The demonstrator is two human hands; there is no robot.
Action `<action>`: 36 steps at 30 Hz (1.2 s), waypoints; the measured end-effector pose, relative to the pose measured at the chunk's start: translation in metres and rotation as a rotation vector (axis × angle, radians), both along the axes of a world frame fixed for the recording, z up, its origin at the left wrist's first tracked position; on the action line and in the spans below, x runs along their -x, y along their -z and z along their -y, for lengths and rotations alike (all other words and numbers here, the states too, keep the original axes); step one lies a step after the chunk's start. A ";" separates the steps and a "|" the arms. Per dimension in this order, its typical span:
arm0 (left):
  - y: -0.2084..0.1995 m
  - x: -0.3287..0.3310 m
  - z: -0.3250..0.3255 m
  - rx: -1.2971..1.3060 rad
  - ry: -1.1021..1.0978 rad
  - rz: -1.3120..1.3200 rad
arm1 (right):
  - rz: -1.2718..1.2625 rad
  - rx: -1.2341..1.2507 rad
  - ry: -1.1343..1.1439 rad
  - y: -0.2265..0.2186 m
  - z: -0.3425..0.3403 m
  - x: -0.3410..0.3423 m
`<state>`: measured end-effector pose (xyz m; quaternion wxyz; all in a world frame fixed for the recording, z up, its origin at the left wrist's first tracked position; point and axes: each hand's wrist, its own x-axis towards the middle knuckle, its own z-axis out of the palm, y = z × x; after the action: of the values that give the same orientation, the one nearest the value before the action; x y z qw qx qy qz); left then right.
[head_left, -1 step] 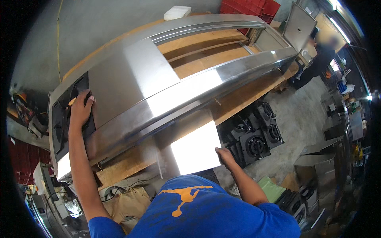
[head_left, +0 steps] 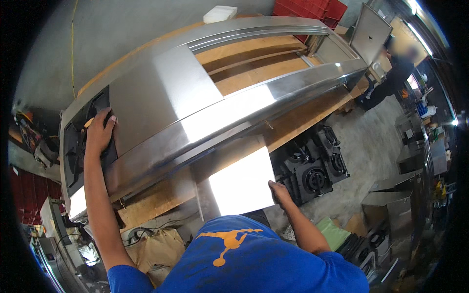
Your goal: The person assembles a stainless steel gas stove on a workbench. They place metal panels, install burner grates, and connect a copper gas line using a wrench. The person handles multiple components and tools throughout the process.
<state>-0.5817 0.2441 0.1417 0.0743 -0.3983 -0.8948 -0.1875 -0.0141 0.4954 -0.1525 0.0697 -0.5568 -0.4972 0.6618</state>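
A long stainless steel counter frame [head_left: 151, 110] stretches before me. At its left end is a recess with a black stove part [head_left: 74, 163] in it. My left hand [head_left: 99, 134] lies over this recess beside the flat steel top, its fingers bent. A small orange-yellow thing [head_left: 88, 123] shows at those fingers; its kind is unclear. Close to my body, below the counter's front edge, a shiny metal panel [head_left: 242, 183] reflects bright light. My right hand [head_left: 280, 194] grips the panel's right edge, closed on it.
Black gas burner units [head_left: 312, 173] sit on the floor to the right. The counter's right half has a large opening [head_left: 254, 73] with wooden boards below. A person [head_left: 393, 73] stands at the far right. Red crates [head_left: 308, 17] and a white block [head_left: 220, 14] are behind the counter.
The metal panel and my right hand have shifted very slightly to the right. My left hand stays at the recess.
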 end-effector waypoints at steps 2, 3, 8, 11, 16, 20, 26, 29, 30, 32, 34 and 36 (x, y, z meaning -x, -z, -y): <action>-0.002 -0.001 0.000 -0.009 0.007 0.006 | 0.067 -0.103 0.081 0.001 0.001 -0.027; -0.003 0.000 0.000 0.008 -0.022 0.032 | 0.044 -0.106 0.071 0.003 -0.003 -0.036; -0.005 0.000 -0.003 -0.002 -0.074 0.004 | 0.058 -0.142 0.124 0.003 -0.003 -0.084; -0.008 -0.002 -0.004 -0.064 -0.041 -0.108 | 0.006 -0.135 0.279 0.002 0.006 -0.125; -0.015 -0.037 -0.012 -0.402 -0.028 -0.232 | 0.295 -0.412 0.284 -0.032 -0.011 -0.211; -0.015 -0.106 -0.035 -0.518 0.012 -0.182 | 0.548 -0.837 0.176 -0.138 -0.035 -0.263; -0.018 -0.209 -0.117 -0.475 0.309 0.045 | 0.968 -1.239 -0.157 -0.328 -0.056 -0.267; -0.034 -0.238 -0.169 -0.374 0.546 0.082 | 1.048 -1.417 -0.110 -0.401 -0.073 -0.260; -0.041 -0.242 -0.184 -0.327 0.648 0.105 | 1.022 -1.513 -0.090 -0.424 -0.075 -0.262; -0.055 -0.248 -0.213 -0.286 0.823 0.068 | 0.955 -1.671 0.015 -0.464 -0.075 -0.267; -0.073 -0.246 -0.248 -0.192 0.948 0.086 | 0.808 -1.771 0.136 -0.504 -0.071 -0.279; -0.088 -0.246 -0.285 -0.126 0.998 0.198 | 0.685 -1.882 0.248 -0.536 -0.085 -0.285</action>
<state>-0.3354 0.5289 0.2299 -0.0856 -0.7520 -0.5855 -0.2906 0.2708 0.5806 0.3831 0.4026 -0.4835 -0.7492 -0.2069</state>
